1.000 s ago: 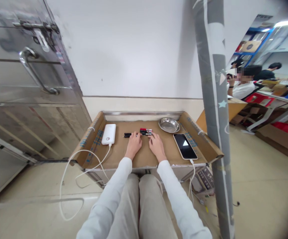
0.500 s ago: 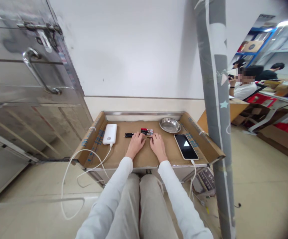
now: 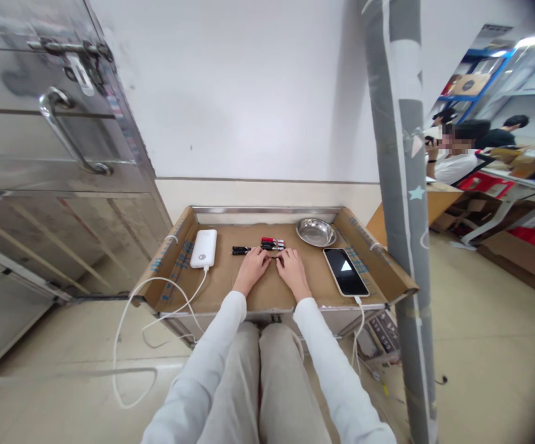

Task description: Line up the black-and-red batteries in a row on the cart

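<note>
My left hand (image 3: 254, 266) and my right hand (image 3: 290, 267) rest low over the cardboard, fingers bent and fingertips almost meeting. Both pinch a slim dark piece (image 3: 273, 257), which bridges the small gap between them; fingers cover most of it, so its exact kind does not show. Just beyond the fingertips lie several black marker pens (image 3: 272, 246) side by side, with a red marker pen (image 3: 271, 240) at their far edge. More black marker pens (image 3: 240, 251) lie left of these, next to my left hand and partly hidden by it.
A white power bank (image 3: 203, 248) with a cable lies left on the cardboard-lined tabletop (image 3: 224, 290). To the right are a round metal dish (image 3: 316, 232) and a plugged-in phone (image 3: 346, 272). A wrapped pole (image 3: 404, 185) stands beside the table; people sit farther right.
My right hand has moved slightly left toward my left hand, and the gap between the fingertips is narrower. The dark piece now spans it. The marker pens on the table have not moved.
</note>
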`<state>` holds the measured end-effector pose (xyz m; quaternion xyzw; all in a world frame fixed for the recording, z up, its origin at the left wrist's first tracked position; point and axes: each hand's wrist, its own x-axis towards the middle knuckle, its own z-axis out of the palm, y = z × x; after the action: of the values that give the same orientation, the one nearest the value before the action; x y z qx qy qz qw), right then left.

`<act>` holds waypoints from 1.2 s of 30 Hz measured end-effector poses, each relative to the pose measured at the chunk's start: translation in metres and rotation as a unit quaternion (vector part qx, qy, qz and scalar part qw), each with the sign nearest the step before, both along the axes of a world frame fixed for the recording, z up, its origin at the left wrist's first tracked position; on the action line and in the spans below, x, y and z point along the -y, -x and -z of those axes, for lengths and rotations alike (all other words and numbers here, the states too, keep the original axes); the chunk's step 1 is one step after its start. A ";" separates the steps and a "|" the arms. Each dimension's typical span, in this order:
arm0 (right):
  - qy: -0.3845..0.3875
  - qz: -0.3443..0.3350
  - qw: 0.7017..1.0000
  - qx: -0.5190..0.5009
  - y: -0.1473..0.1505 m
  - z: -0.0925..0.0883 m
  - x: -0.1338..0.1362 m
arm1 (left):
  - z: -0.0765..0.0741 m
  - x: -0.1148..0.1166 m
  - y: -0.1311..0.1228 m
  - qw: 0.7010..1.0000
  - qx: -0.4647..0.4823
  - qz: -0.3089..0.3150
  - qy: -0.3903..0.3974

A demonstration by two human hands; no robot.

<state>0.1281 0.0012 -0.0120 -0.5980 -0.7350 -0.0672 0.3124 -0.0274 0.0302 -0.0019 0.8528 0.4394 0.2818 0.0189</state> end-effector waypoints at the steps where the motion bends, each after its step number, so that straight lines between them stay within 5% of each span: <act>1: 0.000 -0.003 1.000 0.000 0.000 0.000 0.000 | 0.000 0.000 0.000 1.000 0.001 0.000 0.000; 36: 0.017 -0.016 1.000 -0.019 -0.001 0.000 0.000 | 0.002 -0.001 -0.001 0.999 0.020 -0.024 0.007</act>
<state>0.1287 0.0012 -0.0116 -0.5928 -0.7393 -0.0381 0.3173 -0.0260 0.0315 -0.0040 0.8358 0.4613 0.2964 0.0271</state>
